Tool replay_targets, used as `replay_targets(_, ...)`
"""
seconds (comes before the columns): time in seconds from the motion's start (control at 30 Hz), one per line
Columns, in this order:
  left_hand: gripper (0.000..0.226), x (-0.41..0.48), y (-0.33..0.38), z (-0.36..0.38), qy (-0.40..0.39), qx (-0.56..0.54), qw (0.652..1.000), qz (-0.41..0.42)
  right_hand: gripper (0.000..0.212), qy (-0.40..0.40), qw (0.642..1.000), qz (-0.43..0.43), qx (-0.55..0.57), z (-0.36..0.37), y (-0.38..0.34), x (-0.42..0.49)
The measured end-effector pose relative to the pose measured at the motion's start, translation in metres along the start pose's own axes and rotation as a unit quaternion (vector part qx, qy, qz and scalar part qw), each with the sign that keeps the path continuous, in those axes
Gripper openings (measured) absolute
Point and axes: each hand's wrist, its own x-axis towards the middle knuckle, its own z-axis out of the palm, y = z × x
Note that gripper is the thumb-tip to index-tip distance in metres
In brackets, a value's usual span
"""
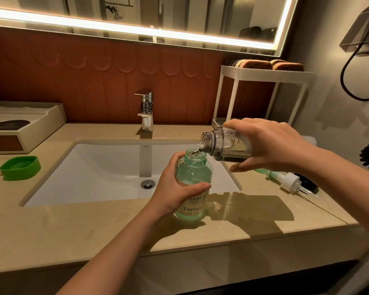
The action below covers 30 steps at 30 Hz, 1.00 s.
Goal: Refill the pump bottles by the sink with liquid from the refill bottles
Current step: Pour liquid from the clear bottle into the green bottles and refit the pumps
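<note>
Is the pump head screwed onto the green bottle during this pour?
No: the green bottle stands open-necked under the tilted clear bottle, and the white pump head lies on the counter.

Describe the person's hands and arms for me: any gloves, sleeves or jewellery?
Both are bare: the left hand and right hand wear no gloves, and no ring, watch or bracelet shows. The forearms are uncovered to the frame's edge, with no sleeve in view. The thumbnails that show look unpainted.
</note>
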Motion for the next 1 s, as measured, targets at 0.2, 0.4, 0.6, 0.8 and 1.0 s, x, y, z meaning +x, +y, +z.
replay_targets(0.2, 0.064, 0.0004, 0.0003, 0.0005, 0.003, 0.006, 1.0, -0.005, 0.096, 0.0, 1.0, -0.005, -0.011, 0.0015, 0.0014, -0.0002)
replay_targets(0.4, 0.065, 0.0001, -0.0004, 0.0005, 0.001, 0.004, 1.0, -0.005, 0.096, 0.001, 1.0, -0.009, -0.016, -0.0004, 0.0018, -0.0004)
replay_targets(0.6, 0.065, 0.0005, -0.0005, 0.0008, 0.0, 0.001, 1.0, -0.006, 0.096, 0.001, 1.0, -0.008, -0.014, -0.0023, 0.0008, -0.0007)
replay_targets(0.8, 0.066, 0.0003, -0.0013, 0.0006, 0.002, 0.0, 1.0, -0.008, 0.096, 0.002, 1.0, -0.006, -0.011, -0.0027, 0.0002, -0.0014)
replay_targets(1.0, 0.064, 0.0005, -0.0016, 0.0006, 0.0, -0.005, 1.0, -0.008, 0.096, 0.001, 1.0, -0.006, -0.004, -0.0028, -0.0003, -0.0012)
